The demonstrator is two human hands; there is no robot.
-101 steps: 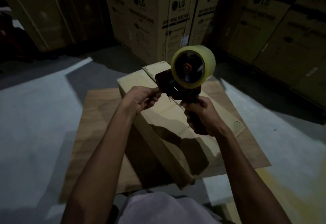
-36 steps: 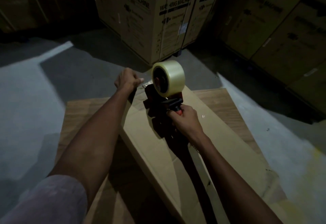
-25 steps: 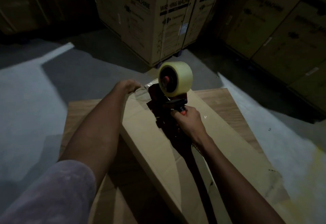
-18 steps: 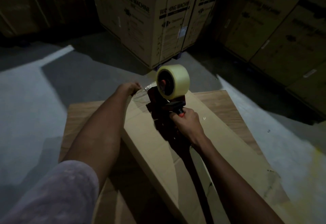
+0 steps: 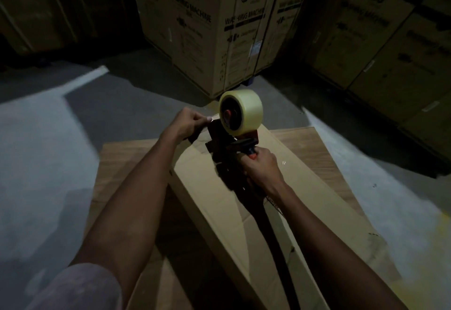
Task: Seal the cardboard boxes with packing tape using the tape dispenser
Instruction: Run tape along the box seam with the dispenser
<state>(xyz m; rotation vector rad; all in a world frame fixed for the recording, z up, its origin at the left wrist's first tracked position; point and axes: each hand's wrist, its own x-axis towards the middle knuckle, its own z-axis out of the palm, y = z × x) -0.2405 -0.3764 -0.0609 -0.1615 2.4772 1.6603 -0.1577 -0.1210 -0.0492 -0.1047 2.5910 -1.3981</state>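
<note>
A person's right hand (image 5: 260, 166) is wrapped around the handle of a tape dispenser (image 5: 234, 136) held over the far end of a long cardboard box (image 5: 280, 207), while the left hand (image 5: 189, 123), just to its left, pinches the loose end of the packing tape (image 5: 241, 112). The box lies under both forearms on a wooden board (image 5: 127, 163). A clean seal likely calls for pressing the tape end over the far edge, then drawing straight back along the seam.

Single head-worn view, forward and down, close over both forearms (image 5: 136, 202)
</note>
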